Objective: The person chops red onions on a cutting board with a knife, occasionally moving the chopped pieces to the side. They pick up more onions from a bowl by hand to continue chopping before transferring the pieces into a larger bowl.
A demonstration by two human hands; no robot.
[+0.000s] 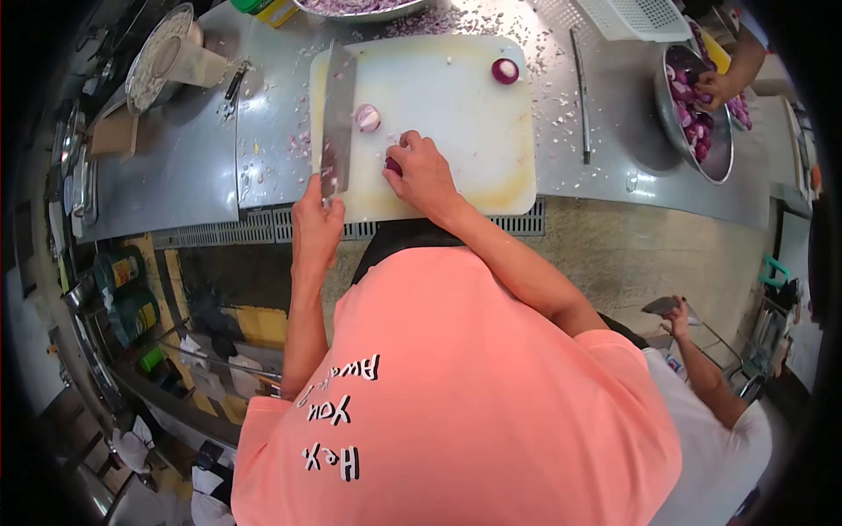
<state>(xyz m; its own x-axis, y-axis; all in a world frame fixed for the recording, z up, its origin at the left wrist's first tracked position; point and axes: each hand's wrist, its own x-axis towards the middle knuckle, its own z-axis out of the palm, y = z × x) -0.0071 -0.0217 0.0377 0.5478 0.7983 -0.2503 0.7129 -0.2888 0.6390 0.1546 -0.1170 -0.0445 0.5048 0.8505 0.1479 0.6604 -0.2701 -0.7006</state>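
- Below, my left hand (317,230) has its grip closed around the handle end of a cleaver (338,114), the broad blade reaching forward over the left side of the cutting board (456,175).
- My right hand (424,179) has its grip curled, thumb and fingers pinching a piece of red onion (393,166) against the board, just right of the blade.
- Beyond my fingers, a cut onion piece (367,117) lies near the blade.
- Farther off, a red onion with a pale cut end (504,71) sits by the board's far right corner.
- Off to the right, a long thin rod (581,96) lies on the steel table (614,140); past it, another person's hand (715,90) reaches into a metal bowl of onions (724,158).
- Past the board's far edge, chopped onion (360,7) fills another bowl.
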